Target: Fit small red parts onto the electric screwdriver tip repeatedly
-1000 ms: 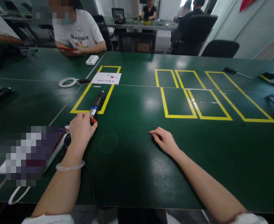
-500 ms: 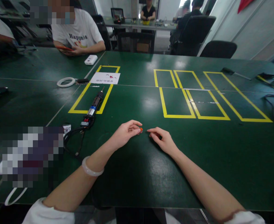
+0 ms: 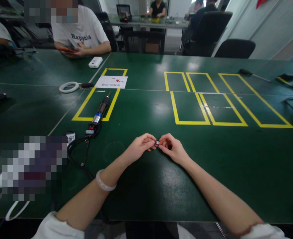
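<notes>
A small orange-and-silver piece (image 3: 158,142) is pinched between the fingertips of both hands, just above the green table. My left hand (image 3: 143,145), with a pale bangle on the wrist, closes on its silvery end. From the other side, my right hand (image 3: 171,146) grips its orange end between thumb and index finger. The fingers hide much of the piece, and it is too small to tell its kind. To the left of my hands lies an electric screwdriver (image 3: 100,111) with its bit pointing away from me.
Yellow tape (image 3: 192,123) marks several rectangles on the green table (image 3: 141,109). A printed paper (image 3: 111,82), a coiled white cable (image 3: 68,87) and a white box (image 3: 95,62) lie farther off. A screwdriver (image 3: 246,72) is at far right. A person (image 3: 81,33) sits opposite, holding a phone.
My right hand, apart from the left before, now meets it and grips the orange end of the piece. My left hand has shifted slightly right, and the piece's silvery part shows.
</notes>
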`<action>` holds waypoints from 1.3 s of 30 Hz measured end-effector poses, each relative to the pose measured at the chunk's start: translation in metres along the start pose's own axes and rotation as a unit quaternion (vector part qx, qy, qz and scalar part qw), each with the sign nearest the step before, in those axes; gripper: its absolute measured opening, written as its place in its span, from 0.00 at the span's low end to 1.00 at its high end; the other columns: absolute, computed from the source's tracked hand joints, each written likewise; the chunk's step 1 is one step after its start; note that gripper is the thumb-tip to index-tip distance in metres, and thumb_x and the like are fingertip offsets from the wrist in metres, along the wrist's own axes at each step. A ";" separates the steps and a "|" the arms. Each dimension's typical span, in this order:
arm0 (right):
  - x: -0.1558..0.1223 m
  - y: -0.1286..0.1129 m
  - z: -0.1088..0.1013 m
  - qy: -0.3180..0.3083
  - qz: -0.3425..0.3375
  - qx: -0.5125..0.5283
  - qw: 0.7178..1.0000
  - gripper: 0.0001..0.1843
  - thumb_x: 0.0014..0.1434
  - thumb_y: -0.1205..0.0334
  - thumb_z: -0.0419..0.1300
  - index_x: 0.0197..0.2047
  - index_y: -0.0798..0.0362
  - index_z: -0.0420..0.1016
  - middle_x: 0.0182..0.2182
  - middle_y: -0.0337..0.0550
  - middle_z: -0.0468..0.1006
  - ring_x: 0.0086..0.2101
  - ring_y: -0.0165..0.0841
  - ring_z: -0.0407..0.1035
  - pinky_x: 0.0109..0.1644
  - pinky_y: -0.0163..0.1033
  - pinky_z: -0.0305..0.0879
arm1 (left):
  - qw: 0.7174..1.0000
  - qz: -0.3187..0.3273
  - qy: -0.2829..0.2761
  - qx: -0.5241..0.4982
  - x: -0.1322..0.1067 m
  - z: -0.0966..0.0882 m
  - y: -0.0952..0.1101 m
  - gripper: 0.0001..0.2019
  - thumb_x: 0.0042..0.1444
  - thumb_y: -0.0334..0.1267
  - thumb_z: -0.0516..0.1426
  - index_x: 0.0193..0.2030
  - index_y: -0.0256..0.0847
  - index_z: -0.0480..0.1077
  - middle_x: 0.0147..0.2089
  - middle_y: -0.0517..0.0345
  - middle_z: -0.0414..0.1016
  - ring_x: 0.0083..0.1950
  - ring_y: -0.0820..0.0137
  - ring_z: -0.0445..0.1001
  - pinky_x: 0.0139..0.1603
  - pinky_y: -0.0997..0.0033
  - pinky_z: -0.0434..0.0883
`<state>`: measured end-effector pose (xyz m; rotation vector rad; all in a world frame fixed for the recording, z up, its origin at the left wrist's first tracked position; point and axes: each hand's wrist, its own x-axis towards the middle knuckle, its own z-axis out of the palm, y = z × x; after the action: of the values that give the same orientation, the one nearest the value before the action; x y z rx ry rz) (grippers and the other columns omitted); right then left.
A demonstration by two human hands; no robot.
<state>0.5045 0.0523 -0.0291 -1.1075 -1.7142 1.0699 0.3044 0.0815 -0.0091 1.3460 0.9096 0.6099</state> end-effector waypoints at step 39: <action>0.002 0.000 0.000 -0.010 0.061 0.050 0.997 0.10 0.57 0.59 0.64 0.41 0.53 0.72 0.26 0.35 0.70 0.24 0.27 0.62 0.28 0.33 0.59 | 0.744 -0.105 0.280 0.598 -0.059 -0.202 -0.005 0.36 0.52 0.51 0.60 0.64 0.34 0.59 0.63 0.37 0.62 0.61 0.42 0.63 0.58 0.44 0.64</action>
<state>0.5043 0.0537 -0.0283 -1.1520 -1.6073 1.2332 0.1037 0.1436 0.0016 2.1702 2.1427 0.1758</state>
